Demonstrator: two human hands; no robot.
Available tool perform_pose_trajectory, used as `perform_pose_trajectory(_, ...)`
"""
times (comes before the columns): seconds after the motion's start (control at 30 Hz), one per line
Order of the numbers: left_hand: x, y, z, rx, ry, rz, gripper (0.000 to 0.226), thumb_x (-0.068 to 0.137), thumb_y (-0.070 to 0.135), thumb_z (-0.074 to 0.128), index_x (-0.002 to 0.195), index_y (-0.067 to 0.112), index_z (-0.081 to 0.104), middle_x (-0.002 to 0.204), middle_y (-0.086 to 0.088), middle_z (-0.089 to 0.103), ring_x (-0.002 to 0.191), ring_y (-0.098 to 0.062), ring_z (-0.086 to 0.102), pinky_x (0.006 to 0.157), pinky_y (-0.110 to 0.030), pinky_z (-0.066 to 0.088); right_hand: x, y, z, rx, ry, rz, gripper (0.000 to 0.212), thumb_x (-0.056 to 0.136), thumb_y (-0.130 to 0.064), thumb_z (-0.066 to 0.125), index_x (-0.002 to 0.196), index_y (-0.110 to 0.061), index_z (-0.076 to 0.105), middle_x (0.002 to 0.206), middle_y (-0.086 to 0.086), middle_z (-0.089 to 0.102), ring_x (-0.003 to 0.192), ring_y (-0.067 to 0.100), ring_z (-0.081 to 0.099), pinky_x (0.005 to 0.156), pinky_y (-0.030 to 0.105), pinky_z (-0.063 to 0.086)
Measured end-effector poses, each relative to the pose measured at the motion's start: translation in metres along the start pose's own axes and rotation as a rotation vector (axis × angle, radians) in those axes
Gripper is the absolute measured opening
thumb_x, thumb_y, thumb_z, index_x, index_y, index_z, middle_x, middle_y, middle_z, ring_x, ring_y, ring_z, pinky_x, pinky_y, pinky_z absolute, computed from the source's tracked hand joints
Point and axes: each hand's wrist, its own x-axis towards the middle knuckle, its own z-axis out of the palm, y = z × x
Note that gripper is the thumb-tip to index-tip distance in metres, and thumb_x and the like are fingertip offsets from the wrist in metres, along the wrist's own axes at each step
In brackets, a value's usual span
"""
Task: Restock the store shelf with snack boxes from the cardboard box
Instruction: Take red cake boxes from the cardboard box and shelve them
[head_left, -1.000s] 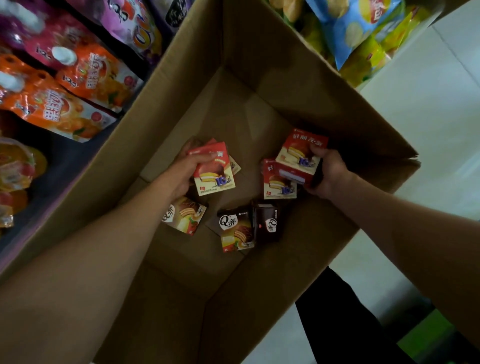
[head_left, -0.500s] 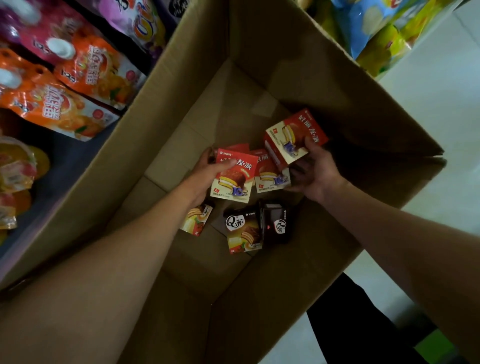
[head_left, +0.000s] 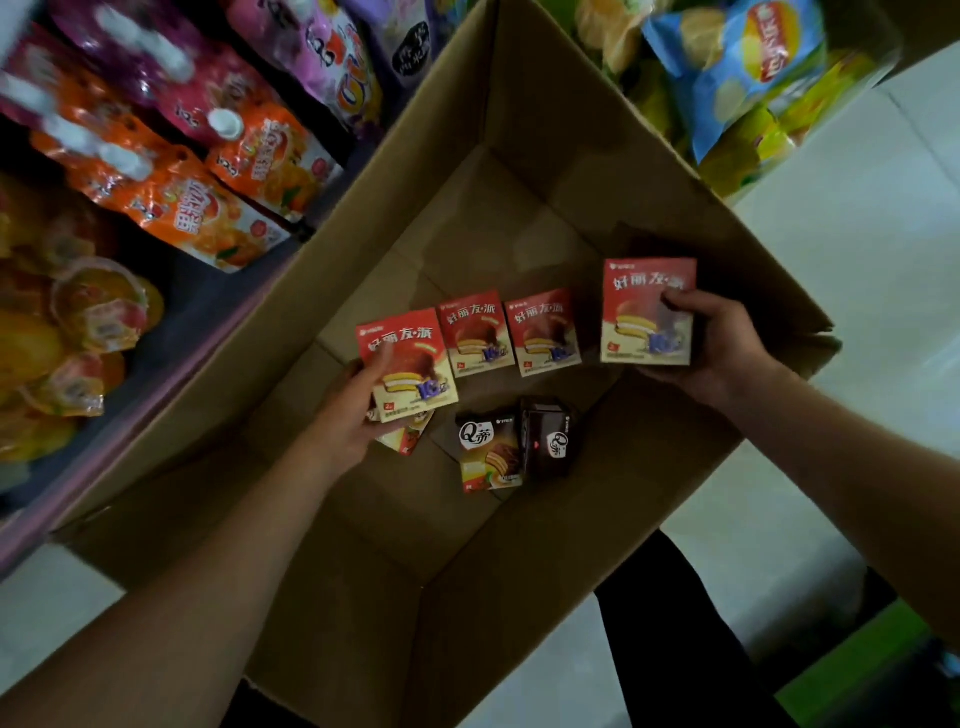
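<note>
Left hand (head_left: 349, 415): you're gripping a red snack box (head_left: 407, 364), thumb lying across its front.
Cardboard box (head_left: 566, 156): holding two more red boxes (head_left: 477, 332) lying flat on the bottom, two dark Q boxes (head_left: 491, 452) sitting below them.
Right hand (head_left: 719, 340): you're clutching another red box (head_left: 647, 312), fingers wrapping its right edge.

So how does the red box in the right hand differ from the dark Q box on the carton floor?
The red box is held by the right hand, above the floor; the dark Q box lies loose, untouched. The red box is light-fronted with a pie picture; the dark Q box is nearly black. Both are small snack boxes.
</note>
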Motion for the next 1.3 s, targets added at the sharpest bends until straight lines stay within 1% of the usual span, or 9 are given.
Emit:
perform_pose_trajectory(0.1,-0.015,0.003,-0.015,-0.039,0.052,0.009,0.054,0.070,0.054,0.072,0.114,0.025,0.061,0.112,-0.008,0.070,0.106,-0.025,0.066,0.085,-0.047,0.055,-0.011,-0.005,-0.005,-0.068,-0.020,-0.025,0.049,0.077,-0.020,0.066,0.124,-0.009,0.061,0.103,0.012,0.075,0.092,0.032,0.074,0.072,0.039,0.059)
perform_pose_trajectory(0.2,-0.024,0.006,-0.019,-0.011,0.047,0.030,0.043,0.071,0.046,0.072,0.108,0.027,0.063,0.111,-0.007,0.070,0.105,-0.024,0.065,0.087,-0.048,0.053,-0.017,-0.009,-0.008,-0.089,-0.015,-0.026,0.047,0.080,-0.013,0.061,0.127,-0.008,0.059,0.108,0.015,0.072,0.092,0.034,0.073,0.076,0.042,0.059)
perform_pose_trajectory(0.33,-0.025,0.008,-0.016,-0.038,0.024,0.022,0.026,0.083,0.026,0.068,0.108,0.019,0.066,0.090,-0.001,0.077,0.099,-0.023,0.068,0.079,-0.041,0.054,-0.022,-0.011,-0.008,-0.104,0.001,-0.029,0.048,0.081,-0.010,0.057,0.129,-0.008,0.058,0.111,0.015,0.071,0.094,0.035,0.073,0.079,0.044,0.058)
perform_pose_trajectory(0.43,-0.024,0.008,-0.010,-0.046,0.009,0.029,0.024,0.086,0.018,0.063,0.110,0.014,0.065,0.087,0.001,0.077,0.101,-0.023,0.067,0.074,-0.036,0.053,-0.024,-0.012,-0.004,-0.106,0.012,-0.022,0.050,0.080,-0.009,0.058,0.129,-0.009,0.058,0.119,0.017,0.069,0.098,0.036,0.071,0.087,0.049,0.057)
perform_pose_trajectory(0.5,-0.024,0.006,-0.007,-0.024,0.012,0.042,0.021,0.087,0.019,0.061,0.107,0.016,0.066,0.090,0.000,0.076,0.102,-0.022,0.065,0.072,-0.034,0.051,-0.026,-0.013,-0.001,-0.112,0.012,-0.025,0.051,0.079,-0.009,0.058,0.130,-0.010,0.057,0.120,0.016,0.068,0.099,0.036,0.071,0.084,0.047,0.058)
perform_pose_trajectory(0.6,-0.022,0.004,-0.003,-0.046,0.034,0.043,0.015,0.088,0.019,0.061,0.102,0.018,0.067,0.086,0.001,0.075,0.101,-0.020,0.064,0.072,-0.034,0.049,-0.026,-0.013,0.000,-0.115,0.016,-0.018,0.053,0.079,-0.010,0.058,0.132,-0.009,0.057,0.123,0.017,0.067,0.102,0.036,0.070,0.090,0.048,0.055)
perform_pose_trajectory(0.73,-0.022,0.000,-0.005,-0.047,0.023,0.034,0.012,0.087,0.018,0.060,0.098,0.018,0.066,0.080,0.003,0.076,0.100,-0.021,0.064,0.080,-0.038,0.050,-0.025,-0.012,-0.001,-0.120,0.027,-0.011,0.051,0.080,-0.010,0.059,0.131,-0.010,0.057,0.121,0.016,0.068,0.100,0.036,0.071,0.094,0.050,0.054)
perform_pose_trajectory(1.2,-0.019,-0.006,-0.001,-0.018,0.017,0.032,0.012,0.089,0.017,0.058,0.098,0.017,0.066,0.086,0.000,0.075,0.100,-0.022,0.065,0.079,-0.038,0.052,-0.023,0.002,0.005,-0.106,-0.046,-0.021,0.048,0.083,-0.011,0.057,0.130,-0.020,0.058,0.121,0.012,0.068,0.101,0.033,0.071,0.078,0.044,0.058)
perform_pose_trajectory(1.3,-0.019,-0.005,0.003,-0.007,0.006,0.032,0.013,0.088,0.018,0.058,0.098,0.018,0.067,0.086,0.001,0.075,0.098,-0.021,0.066,0.077,-0.036,0.051,-0.021,0.003,0.007,-0.101,-0.043,-0.025,0.048,0.083,-0.011,0.057,0.130,-0.020,0.059,0.122,0.012,0.068,0.101,0.033,0.070,0.081,0.044,0.057)
